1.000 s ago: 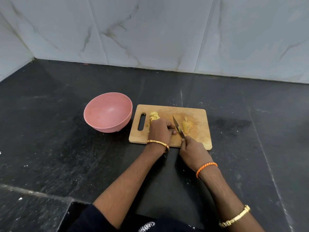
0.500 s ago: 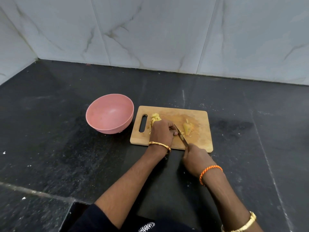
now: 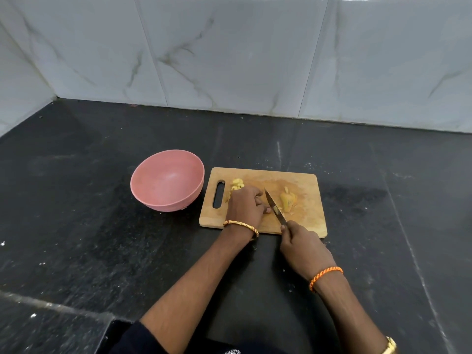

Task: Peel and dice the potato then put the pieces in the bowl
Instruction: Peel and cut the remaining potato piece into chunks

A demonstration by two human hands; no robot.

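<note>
Gripping the knife (image 3: 274, 206) by its handle at lower centre of the frame, the right hand (image 3: 302, 245) had its fingers curled round the handle, and the blade slanted up and to the left over the wooden cutting board (image 3: 306, 221). The left hand (image 3: 246, 204) lay palm-down on the board just left of the blade, fingers curled over a portion of potato that was almost wholly hidden beneath it. Pale yellow cut potato pieces (image 3: 237, 185) showed at the upper edge of that hand, near the board's handle slot. A second yellow potato chunk (image 3: 288, 200) sat on the board just right of the blade. One small piece lay against the blade itself. The pink bowl (image 3: 167, 178) stood on the black worktop (image 3: 76, 226) just left of the board, with no potato visible inside it. White marble-patterned wall tiles (image 3: 229, 52) filled the upper part of the frame.
</note>
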